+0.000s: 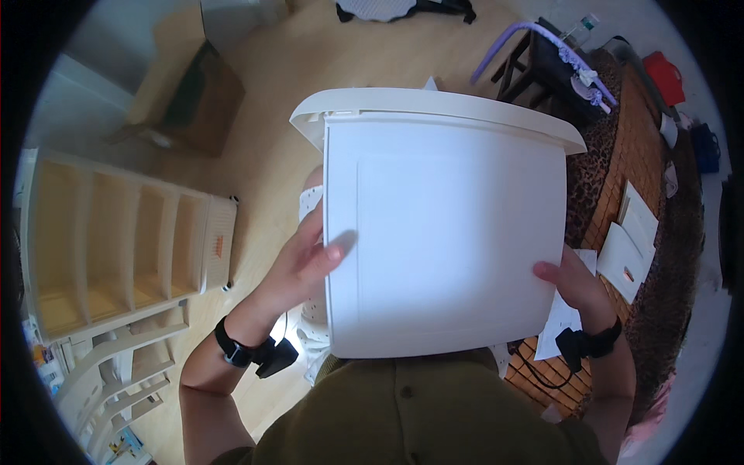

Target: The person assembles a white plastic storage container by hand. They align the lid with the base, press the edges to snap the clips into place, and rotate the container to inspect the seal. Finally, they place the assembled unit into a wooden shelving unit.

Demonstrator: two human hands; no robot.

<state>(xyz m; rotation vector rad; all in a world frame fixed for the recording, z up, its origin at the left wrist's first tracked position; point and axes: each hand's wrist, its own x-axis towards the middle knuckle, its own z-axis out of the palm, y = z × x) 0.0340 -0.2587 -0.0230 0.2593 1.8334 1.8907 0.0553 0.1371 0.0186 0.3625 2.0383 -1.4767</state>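
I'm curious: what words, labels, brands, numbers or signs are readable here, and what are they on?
No text is readable.
White boxy plastic drawer held by left hand and right hand: no print visible.
Cream plastic rack with open compartments: orange marking, too blurred.
Open white paper booklet: any print too small.
Clear plastic bottle: any label too small.

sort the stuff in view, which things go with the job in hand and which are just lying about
With the job:
white plastic drawer, held between the left grip and right grip
slotted cream frame, likely, by its matching look

Seemingly lying about:
cardboard box
open booklet
dark stool
clear bottle
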